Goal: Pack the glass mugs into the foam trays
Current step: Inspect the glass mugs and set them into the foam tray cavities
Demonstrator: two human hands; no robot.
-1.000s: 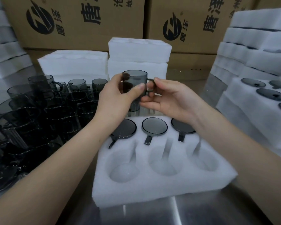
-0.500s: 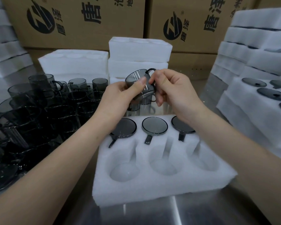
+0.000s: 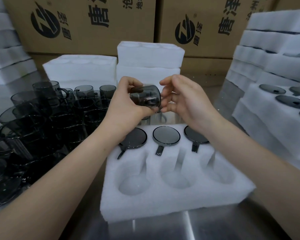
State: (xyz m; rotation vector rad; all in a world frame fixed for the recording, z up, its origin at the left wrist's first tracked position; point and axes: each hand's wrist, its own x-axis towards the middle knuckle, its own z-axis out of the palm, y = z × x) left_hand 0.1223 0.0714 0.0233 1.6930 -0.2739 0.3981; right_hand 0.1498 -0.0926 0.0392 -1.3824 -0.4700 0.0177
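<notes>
Head cam, centre of frame: L hand (image 3: 126, 104) grips a smoky glass mug (image 3: 145, 97) round its body, tipped on its side, up over the far edge of the foam tray (image 3: 171, 201) that sits lower centre. R hand (image 3: 184, 99) is just right of the mug, fingers loosely curled and closed on nothing, thumb clear of the glass; can't tell if the fingertips touch it. Tray's far row holds 3 mugs (image 3: 166, 134) w/ handles in their slots, near row shows 3 bare pockets. Loose mugs (image 3: 42, 127) crowd mid-left, foam stacks (image 3: 149, 66) stand at upper centre, and cartons (image 3: 87, 23) run across the top.
</notes>
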